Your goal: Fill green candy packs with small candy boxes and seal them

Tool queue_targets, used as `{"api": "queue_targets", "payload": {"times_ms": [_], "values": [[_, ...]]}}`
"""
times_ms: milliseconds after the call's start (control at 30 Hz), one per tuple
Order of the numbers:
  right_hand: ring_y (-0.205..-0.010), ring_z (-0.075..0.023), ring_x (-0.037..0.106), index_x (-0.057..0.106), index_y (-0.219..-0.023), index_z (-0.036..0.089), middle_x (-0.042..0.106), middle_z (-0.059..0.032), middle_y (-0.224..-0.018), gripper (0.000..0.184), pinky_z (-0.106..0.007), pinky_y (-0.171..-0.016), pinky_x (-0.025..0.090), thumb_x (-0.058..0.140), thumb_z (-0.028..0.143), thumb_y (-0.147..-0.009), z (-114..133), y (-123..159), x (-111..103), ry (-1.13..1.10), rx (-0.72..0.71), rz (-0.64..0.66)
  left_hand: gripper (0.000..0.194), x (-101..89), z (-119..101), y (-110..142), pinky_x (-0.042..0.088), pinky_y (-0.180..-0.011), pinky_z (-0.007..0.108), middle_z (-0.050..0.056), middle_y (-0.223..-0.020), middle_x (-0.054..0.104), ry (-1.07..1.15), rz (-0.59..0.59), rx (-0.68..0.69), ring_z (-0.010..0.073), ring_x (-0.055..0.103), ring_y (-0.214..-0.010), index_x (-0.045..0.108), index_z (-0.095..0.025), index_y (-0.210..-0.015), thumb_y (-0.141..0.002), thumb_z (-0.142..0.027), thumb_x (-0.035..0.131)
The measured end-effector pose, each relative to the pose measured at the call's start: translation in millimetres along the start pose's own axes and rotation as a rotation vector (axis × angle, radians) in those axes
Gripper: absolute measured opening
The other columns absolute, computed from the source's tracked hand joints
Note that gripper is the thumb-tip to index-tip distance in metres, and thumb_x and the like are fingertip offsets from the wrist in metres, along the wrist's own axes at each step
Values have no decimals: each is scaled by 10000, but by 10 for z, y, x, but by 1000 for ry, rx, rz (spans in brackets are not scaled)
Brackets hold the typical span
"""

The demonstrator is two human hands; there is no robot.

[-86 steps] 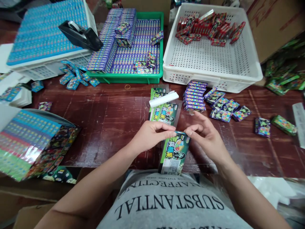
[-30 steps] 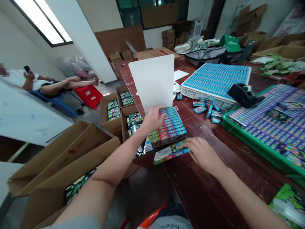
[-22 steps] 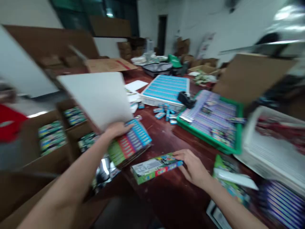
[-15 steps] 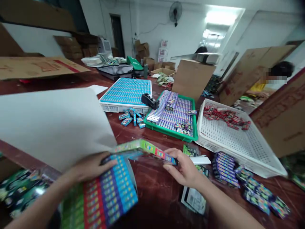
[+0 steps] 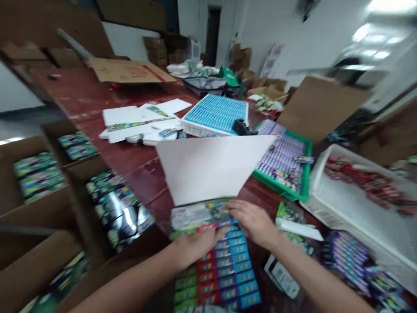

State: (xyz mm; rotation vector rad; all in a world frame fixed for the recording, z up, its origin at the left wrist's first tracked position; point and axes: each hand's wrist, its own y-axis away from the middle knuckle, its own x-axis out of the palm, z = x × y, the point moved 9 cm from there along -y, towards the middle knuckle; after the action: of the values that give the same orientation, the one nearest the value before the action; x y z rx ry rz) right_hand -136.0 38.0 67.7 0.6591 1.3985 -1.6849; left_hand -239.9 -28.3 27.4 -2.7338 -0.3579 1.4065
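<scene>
A smooth, matt white flap (image 5: 215, 167) stands beyond the fingers (image 5: 239, 208), a printed, slightly shiny card box (image 5: 192, 216) beneath them.
Left of the fingers, the table (image 5: 146, 178) shows wood-like and faintly glossy, beside matt brown cardboard cartons (image 5: 26, 265) holding shiny-topped packs (image 5: 122, 211); to their right sit a green plastic tray (image 5: 276, 189) and a white plastic crate (image 5: 348, 202).

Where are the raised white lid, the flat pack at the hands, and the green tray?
Raised white lid (image 5: 213, 169): head view, middle of its blank face.
Flat pack (image 5: 196, 215): head view, upper face.
Green tray (image 5: 276, 187): head view, near wall.
</scene>
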Motion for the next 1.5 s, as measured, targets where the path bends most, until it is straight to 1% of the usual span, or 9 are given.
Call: {"api": "queue_targets", "payload": {"times_ms": [167,300,400,567,800,1067,1200,1333,1500], "values": [[-1190,-256,689,593,-1326,234,702,-117,-1320,363,-434,-994,595,526,145,-980,-29,156,-33,56,147,187,325,-64,15,511,618,-868,458,137,-1154,753,-213,142,55,308,730,-1028,689,-192,-1215,-1004,-393,546],[-993,-253,745,626,-1253,254,726,-92,-1242,327,-394,-777,623,503,147,-970,-49,38,-42,74,255,330,243,-762,-140,760,619,-906,352,34,-1161,765,-116,-224,264,197,741,-1010,671,-257,-1198,-957,-258,647],[-804,-220,730,652,-1119,249,751,-61,-1055,198,-321,-619,542,529,203,-970,-115,-185,-2,21,270,464,370,-1114,-29,769,586,-994,430,66,-1287,705,-200,-428,269,242,680,-1164,654,-289,-1245,-889,-273,754],[-731,-207,678,616,-931,222,687,-31,-806,31,-298,-609,442,593,201,-935,-189,-468,150,-21,178,663,229,-867,276,495,601,-947,356,70,-1193,729,-122,-203,290,188,696,-1098,715,-244,-1169,-1022,-213,542],[-830,-192,668,607,-959,229,707,-44,-932,65,-296,-693,461,553,234,-994,-105,-468,136,-89,202,597,332,-755,446,721,585,-969,372,75,-1248,680,-102,-294,238,214,666,-1132,678,-285,-1282,-1004,-177,532],[-850,-134,685,645,-1128,193,741,-14,-995,142,-254,-771,502,576,229,-1009,-314,-374,249,-479,229,549,377,-723,427,768,567,-948,401,68,-1175,670,-187,-484,301,222,659,-1064,667,-292,-1291,-960,-129,590],[-901,-177,708,650,-1193,207,751,-44,-1080,201,-293,-777,532,568,264,-1019,-262,-276,266,-141,268,504,439,-701,238,735,538,-1003,414,83,-1195,688,-307,-329,348,233,655,-1084,642,-245,-1326,-912,-105,676],[-1224,-274,612,611,-1354,182,689,-94,-1316,337,-445,-1053,484,510,264,-1043,117,-186,31,310,205,184,499,-673,99,778,513,-1061,478,120,-1265,681,-405,-234,282,301,620,-1171,599,-188,-1376,-894,-219,728],[-1403,-304,498,563,-1435,93,586,-151,-1480,572,-490,-1232,339,462,495,-1042,253,84,344,275,358,207,501,-393,138,706,485,-1113,500,172,-1379,619,-427,-81,112,334,575,-1265,568,-122,-1411,-966,-346,622]]}}
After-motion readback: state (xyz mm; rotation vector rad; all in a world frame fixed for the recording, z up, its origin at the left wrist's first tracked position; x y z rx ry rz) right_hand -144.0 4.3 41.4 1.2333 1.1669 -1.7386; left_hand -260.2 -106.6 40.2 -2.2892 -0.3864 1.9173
